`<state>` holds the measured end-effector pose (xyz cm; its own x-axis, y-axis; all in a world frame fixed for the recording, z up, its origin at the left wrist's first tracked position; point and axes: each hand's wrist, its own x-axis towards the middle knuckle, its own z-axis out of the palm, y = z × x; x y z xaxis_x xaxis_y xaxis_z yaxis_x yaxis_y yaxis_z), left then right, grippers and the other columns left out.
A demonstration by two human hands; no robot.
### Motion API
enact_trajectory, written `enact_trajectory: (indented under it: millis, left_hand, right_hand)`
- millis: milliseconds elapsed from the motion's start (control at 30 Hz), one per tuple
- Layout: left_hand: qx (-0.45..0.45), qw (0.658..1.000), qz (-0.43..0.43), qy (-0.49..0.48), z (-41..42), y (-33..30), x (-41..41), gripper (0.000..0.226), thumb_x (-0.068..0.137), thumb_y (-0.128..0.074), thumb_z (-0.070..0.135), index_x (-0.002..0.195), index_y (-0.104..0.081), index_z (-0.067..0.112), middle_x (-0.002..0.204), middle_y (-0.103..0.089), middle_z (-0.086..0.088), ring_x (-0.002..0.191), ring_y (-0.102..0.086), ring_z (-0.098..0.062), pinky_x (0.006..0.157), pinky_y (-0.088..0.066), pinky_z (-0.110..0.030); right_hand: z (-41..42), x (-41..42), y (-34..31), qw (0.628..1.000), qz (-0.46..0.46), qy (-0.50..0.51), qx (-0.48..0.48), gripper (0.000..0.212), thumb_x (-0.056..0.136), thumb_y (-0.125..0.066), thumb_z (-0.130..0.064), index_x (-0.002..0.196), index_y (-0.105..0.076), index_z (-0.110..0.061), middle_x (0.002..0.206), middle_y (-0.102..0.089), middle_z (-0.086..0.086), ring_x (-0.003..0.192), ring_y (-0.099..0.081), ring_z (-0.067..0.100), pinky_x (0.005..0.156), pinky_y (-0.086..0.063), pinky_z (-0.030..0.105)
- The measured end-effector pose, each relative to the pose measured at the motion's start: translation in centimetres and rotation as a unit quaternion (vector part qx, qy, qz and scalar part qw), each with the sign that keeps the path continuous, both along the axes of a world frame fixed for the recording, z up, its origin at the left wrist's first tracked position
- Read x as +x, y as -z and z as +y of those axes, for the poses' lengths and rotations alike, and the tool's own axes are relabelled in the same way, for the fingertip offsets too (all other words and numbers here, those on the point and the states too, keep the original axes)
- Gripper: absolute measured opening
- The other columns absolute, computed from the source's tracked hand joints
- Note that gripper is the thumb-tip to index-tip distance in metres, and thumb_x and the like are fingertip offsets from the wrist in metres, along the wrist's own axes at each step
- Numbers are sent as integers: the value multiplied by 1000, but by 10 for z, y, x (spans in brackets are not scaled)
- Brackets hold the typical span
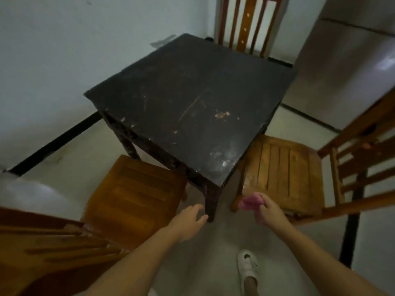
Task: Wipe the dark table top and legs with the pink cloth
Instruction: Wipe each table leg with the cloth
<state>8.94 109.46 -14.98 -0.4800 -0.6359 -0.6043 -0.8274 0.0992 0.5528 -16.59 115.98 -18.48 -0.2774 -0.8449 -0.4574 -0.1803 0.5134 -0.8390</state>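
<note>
Right hand — grip bunched around pink cloth; left hand loosely open, empty.

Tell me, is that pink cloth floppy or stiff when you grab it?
Probably floppy: the pink cloth is bunched into soft folds inside the right hand. It looks light too, since a few fingers hold it up. It likely won't slip, being crumpled in the grip.

Table: we see a dark square table top, scratched, with pale chipped patches and dusty smears near our corner.
On top: nothing but those marks.
Floor: pale tiled floor carries the table and three wooden chairs around it.
</note>
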Motion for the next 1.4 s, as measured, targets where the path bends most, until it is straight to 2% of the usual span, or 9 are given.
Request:
enact_trajectory:
  millis: [167,333,500,667,800,967,1100,1267,1400]
  left_hand:
    - [48,997,47,-40,9,38,2,47,95,-42,39,138,-34,21,138,-43,-3,122,-45,-17,99,-41,-31]
    - [19,979,95,-180,4,143,-40,50,95,-45,34,140,-28,20,142,-36,1,127,-38,-13,84,-26,-14]
    - [-79,926,291,-227,-14,246,-73,35,89,-58,26,101,-34,49,98,-38,38,83,-35,37,72,-30,7]
    - [-105,882,403,-219,-55,323,-87,32,81,-68,23,100,-47,37,72,-61,29,69,-55,19,66,-43,-2]
    - [-182,836,477,-201,-71,355,-97,45,78,-70,24,107,-39,37,91,-49,25,72,-47,29,57,-37,4]
    - [-204,820,501,-189,-72,359,-98,50,76,-68,41,115,-36,37,90,-43,28,79,-45,16,64,-34,-6]
    - [-182,822,503,-194,-66,355,-96,46,76,-70,36,108,-37,41,94,-48,28,85,-47,13,74,-37,-8]
    - [-202,827,495,-177,-73,361,-96,44,77,-69,37,99,-32,48,89,-46,29,73,-44,28,57,-37,0]
    - [-213,817,506,-177,-75,363,-99,45,77,-68,37,104,-32,41,88,-45,28,71,-42,30,55,-34,3]
  right_hand:
    - [29,43,33,989,-40,139,33,45,79,-29,19,104,-57,-5,93,-73,14,39,-51,17,36,-31,17]
    - [11,56,149,979,-67,195,-2,42,94,-32,10,126,-51,-9,103,-71,15,37,-48,12,36,-34,17]
    - [-37,74,284,971,-19,212,-109,48,98,-36,-5,133,-43,-38,131,-57,5,108,-60,24,85,-48,28]
    - [-50,112,366,947,102,95,-289,35,105,-28,-11,135,-46,-16,132,-58,2,121,-53,2,103,-43,22]
    - [-47,109,429,935,59,84,-339,63,90,-43,-31,144,-14,-43,154,-14,-24,141,-13,-6,117,-19,27]
    - [-65,93,435,901,-114,171,-381,34,91,-45,-50,125,-46,-51,122,-60,-9,115,-56,14,100,-44,35]
    - [-80,100,433,922,-30,171,-345,85,77,-40,-76,133,-44,-12,76,-61,-9,77,-63,19,80,-56,39]
    - [-85,105,457,909,-51,193,-366,39,98,-31,-43,132,-44,-30,116,-58,-15,107,-54,-6,93,-41,18]
    - [-78,93,502,948,-71,224,-212,32,97,-49,-12,129,-50,-10,123,-59,13,109,-57,24,81,-54,30]
